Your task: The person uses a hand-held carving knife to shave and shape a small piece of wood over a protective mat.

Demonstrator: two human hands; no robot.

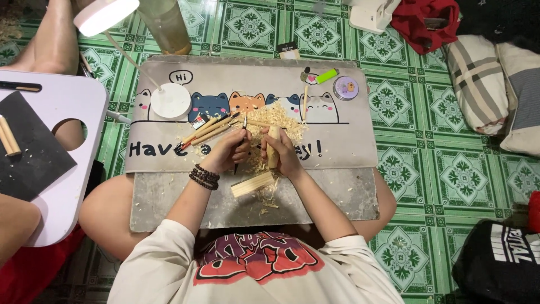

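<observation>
Right now I am clamping my right hand (pixel 281 153) around a pale wooden piece (pixel 273 147), upright over the mat (pixel 349 146). My left hand (pixel 232 151) is closing on a small carving knife (pixel 244 125), I think. At six o'clock two wood blocks (pixel 253 183) are lying; at eleven, roughly four wooden-handled tools (pixel 207 130). A round purple tin (pixel 345 88) is sitting at one o'clock, contents unclear.

The blade of the slim carving tool (pixel 244 125) in the left hand (pixel 232 151) was too small to make out. The right hand (pixel 281 153) covered most of the pale wooden piece (pixel 273 147) it gripped. The clear plastic cup (pixel 165 23) and white lamp head (pixel 106 15) were cut off at the top edge, and the black bag (pixel 500 262) at the right. Another person's bare legs (pixel 53 39) ran out of frame.
</observation>
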